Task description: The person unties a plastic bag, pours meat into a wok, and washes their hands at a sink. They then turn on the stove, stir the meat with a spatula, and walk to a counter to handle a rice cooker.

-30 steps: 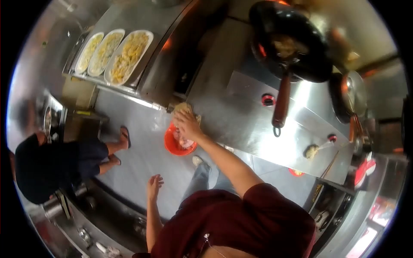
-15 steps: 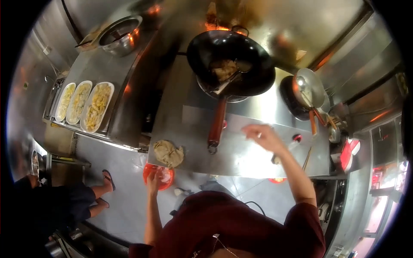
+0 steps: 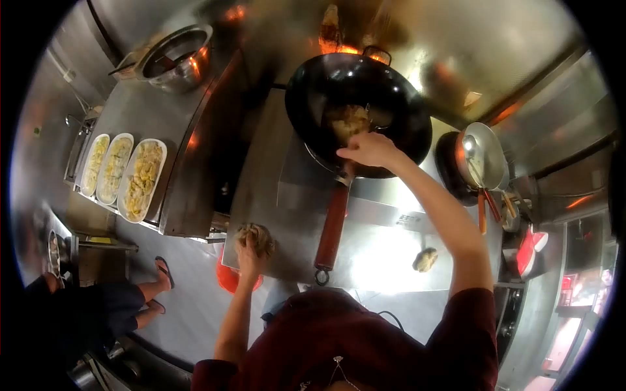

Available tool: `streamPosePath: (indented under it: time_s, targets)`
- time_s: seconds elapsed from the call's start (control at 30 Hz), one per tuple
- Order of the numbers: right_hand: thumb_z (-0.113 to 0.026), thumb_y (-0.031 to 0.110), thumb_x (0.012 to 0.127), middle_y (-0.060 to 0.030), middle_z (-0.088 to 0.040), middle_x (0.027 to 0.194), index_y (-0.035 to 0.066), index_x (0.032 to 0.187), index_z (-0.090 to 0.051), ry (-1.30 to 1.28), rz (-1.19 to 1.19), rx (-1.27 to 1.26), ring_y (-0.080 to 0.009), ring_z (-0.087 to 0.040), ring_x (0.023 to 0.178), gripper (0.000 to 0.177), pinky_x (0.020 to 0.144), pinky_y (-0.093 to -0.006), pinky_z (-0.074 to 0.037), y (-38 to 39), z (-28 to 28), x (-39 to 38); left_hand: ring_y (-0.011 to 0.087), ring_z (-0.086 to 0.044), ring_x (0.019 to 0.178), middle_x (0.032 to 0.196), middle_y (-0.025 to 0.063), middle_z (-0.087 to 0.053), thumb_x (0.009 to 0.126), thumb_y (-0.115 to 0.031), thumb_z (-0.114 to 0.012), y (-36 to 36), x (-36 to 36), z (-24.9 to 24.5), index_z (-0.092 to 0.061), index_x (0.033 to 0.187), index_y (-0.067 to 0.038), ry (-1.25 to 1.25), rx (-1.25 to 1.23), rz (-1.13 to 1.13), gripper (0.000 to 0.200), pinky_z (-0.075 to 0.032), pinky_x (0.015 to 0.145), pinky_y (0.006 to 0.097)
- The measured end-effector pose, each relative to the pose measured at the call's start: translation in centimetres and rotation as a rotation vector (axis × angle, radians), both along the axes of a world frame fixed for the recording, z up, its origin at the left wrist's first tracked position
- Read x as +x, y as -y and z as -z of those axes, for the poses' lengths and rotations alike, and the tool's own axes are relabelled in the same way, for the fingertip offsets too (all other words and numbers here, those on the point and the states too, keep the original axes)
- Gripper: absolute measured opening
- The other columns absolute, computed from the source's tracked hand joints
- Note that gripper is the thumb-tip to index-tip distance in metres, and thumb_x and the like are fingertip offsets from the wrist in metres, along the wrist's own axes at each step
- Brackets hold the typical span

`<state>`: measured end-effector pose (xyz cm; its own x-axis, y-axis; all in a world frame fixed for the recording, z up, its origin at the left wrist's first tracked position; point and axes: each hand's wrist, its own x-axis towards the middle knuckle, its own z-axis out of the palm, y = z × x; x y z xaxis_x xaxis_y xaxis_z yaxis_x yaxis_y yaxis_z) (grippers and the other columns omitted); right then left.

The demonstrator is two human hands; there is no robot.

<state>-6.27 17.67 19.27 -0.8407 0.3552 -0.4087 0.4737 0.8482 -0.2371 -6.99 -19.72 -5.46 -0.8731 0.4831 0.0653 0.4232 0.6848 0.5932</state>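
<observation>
Right hand [image 3: 368, 148], upper centre: fingers curled over the round black steel wok [image 3: 391, 98], grasp indiscernible; food still inside. Left hand [image 3: 250, 254], lower left: fingers clutch the crumpled beige rag [image 3: 261, 234].

This is a commercial restaurant kitchen: stainless steel clads the cooking surface [image 3: 274, 182] and the wall behind it, a big black wok [image 3: 398, 98] sits over an open flame [image 3: 334, 40], and three long trays of cooked food [image 3: 140, 179] lie beside a large steel pot [image 3: 176, 58].
</observation>
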Motion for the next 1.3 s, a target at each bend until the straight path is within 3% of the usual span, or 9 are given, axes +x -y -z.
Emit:
streamPosePath:
  time_s: [0.23,0.3,0.4,0.43,0.47,0.53,0.73,0.83,1.3]
  targets:
    - [-0.060,0.023,0.063,-0.0178,-0.060,0.092,0.004,0.103,-0.050,0.115,0.191,0.241,-0.0326,-0.058,0.086,0.046,0.073,-0.0433,-0.046,-2.2,0.0,2.6,0.0409,-0.044,0.097,0.108,0.0252,-0.042,0.064,-0.013,-0.060,-4.4,-10.4,2.7,-0.047,0.110,-0.011,-0.059,0.008,0.122,0.047,-0.040,0.082,0.0454]
    - [-0.059,0.021,0.064,-0.0197,-0.060,0.090,0.000,0.100,-0.052,0.186,0.309,0.357,-0.0332,-0.059,0.085,0.043,0.074,-0.0429,-0.047,-4.1,-1.8,3.7,0.0392,-0.046,0.094,0.104,0.0227,-0.044,0.063,-0.014,-0.059,-6.4,-12.0,2.7,-0.049,0.105,-0.012,-0.034,0.075,0.058,0.043,-0.041,0.079,0.0448]
    - [-0.058,0.016,0.063,-0.0217,-0.060,0.079,-0.003,0.069,-0.061,0.250,0.198,0.578,-0.0350,-0.058,0.082,0.020,0.072,-0.0417,-0.047,-8.3,-6.5,6.4,0.0370,-0.047,0.091,0.097,0.0177,-0.046,0.061,-0.011,-0.055,-8.0,-12.0,0.5,-0.051,0.098,-0.013,-0.036,0.096,-0.054,0.037,-0.042,0.076,0.0446]
    - [-0.057,0.014,0.065,-0.0207,-0.059,0.081,-0.001,0.073,-0.061,0.226,0.255,0.617,-0.0346,-0.059,0.077,0.018,0.075,-0.0401,-0.046,-10.8,-7.1,8.2,0.0370,-0.047,0.091,0.097,0.0176,-0.046,0.061,-0.011,-0.055,-8.0,-11.9,0.4,-0.052,0.098,-0.013,-0.050,0.115,-0.044,0.037,-0.042,0.076,0.0446]
    - [-0.054,0.011,0.069,-0.0182,-0.056,0.084,0.002,0.084,-0.058,0.103,-0.057,0.828,-0.0342,-0.058,0.075,0.018,0.074,-0.0395,-0.046,-13.4,-7.7,10.7,0.0369,-0.047,0.090,0.097,0.0174,-0.046,0.061,-0.011,-0.055,-8.0,-11.9,0.3,-0.052,0.098,-0.013,-0.065,0.137,-0.038,0.037,-0.042,0.076,0.0445]
    - [-0.050,0.005,0.075,-0.0122,-0.052,0.083,0.007,0.102,-0.049,0.123,0.118,0.954,-0.0307,-0.057,0.082,0.027,0.064,-0.0411,-0.048,-10.3,-11.0,10.6,0.0373,-0.047,0.092,0.099,0.0170,-0.046,0.060,-0.011,-0.055,-8.0,-12.0,1.0,-0.052,0.098,-0.014,-0.047,0.151,-0.056,0.038,-0.041,0.077,0.0440]
    - [-0.054,0.008,0.072,-0.0096,-0.053,0.084,0.013,0.112,-0.048,0.157,-0.209,1.232,-0.0226,-0.057,0.071,0.041,0.055,-0.0314,-0.047,-3.0,-10.8,12.1,0.0375,-0.045,0.097,0.104,0.0171,-0.046,0.061,-0.011,-0.055,-7.8,-12.1,2.0,-0.052,0.100,-0.016,-0.044,0.167,-0.059,0.040,-0.040,0.080,0.0432]
    - [-0.054,0.008,0.071,-0.0094,-0.054,0.082,0.013,0.114,-0.047,-0.002,-0.389,1.210,-0.0201,-0.057,0.068,0.044,0.052,-0.0271,-0.045,-3.2,-7.0,11.3,0.0375,-0.046,0.094,0.101,0.0170,-0.047,0.062,-0.014,-0.053,-7.9,-11.9,1.9,-0.053,0.100,-0.017,-0.109,0.199,-0.057,0.038,-0.041,0.079,0.0443]
    - [-0.053,0.010,0.074,-0.0106,-0.054,0.072,0.008,0.111,-0.047,0.120,-0.168,1.012,-0.0211,-0.056,0.060,0.037,0.052,-0.0319,-0.044,-3.8,-6.2,8.7,0.0388,-0.047,0.089,0.098,0.0182,-0.048,0.063,-0.020,-0.053,-7.7,-11.8,2.9,-0.053,0.099,-0.015,-0.136,0.144,-0.102,0.037,-0.040,0.077,0.0447]
